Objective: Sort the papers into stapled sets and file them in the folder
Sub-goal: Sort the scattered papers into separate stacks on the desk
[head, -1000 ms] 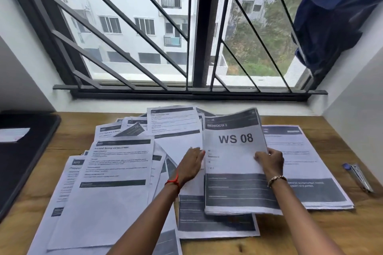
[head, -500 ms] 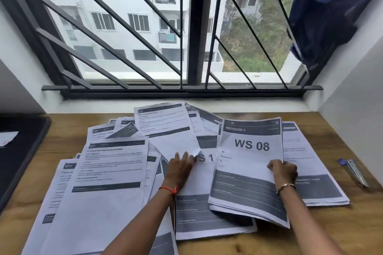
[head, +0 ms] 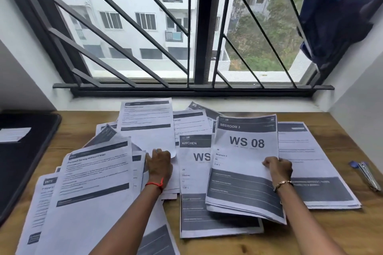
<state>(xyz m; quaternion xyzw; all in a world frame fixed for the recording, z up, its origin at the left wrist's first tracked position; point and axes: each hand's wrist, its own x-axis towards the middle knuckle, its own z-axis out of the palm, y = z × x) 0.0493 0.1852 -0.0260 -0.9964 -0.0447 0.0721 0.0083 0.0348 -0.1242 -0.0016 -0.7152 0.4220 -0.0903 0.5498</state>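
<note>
Printed papers lie spread over the wooden desk (head: 300, 234). My right hand (head: 278, 168) grips the right edge of a thin stack topped by the "WS 08 Bedroom 3" sheet (head: 246, 151), which overlaps a neat pile (head: 317, 172) on the right. Left of it lies a "Kitchen" sheet (head: 194, 172), partly covered. My left hand (head: 159, 164) rests on the loose papers, fingers at the lower edge of a text sheet (head: 147, 126). A large text sheet (head: 93, 192) tops the left heap. A stapler (head: 367, 176) with a blue end lies at the far right.
A black folder or tray (head: 22, 163) with a small white label sits at the desk's left edge. A barred window and sill run behind the desk. White walls close in on both sides. A blue cloth (head: 342, 10) hangs at the upper right.
My right hand has lowered the WS 08 stack and carried it rightward onto the pile's edge, uncovering the Kitchen sheet. My left hand slid left onto the loose papers.
</note>
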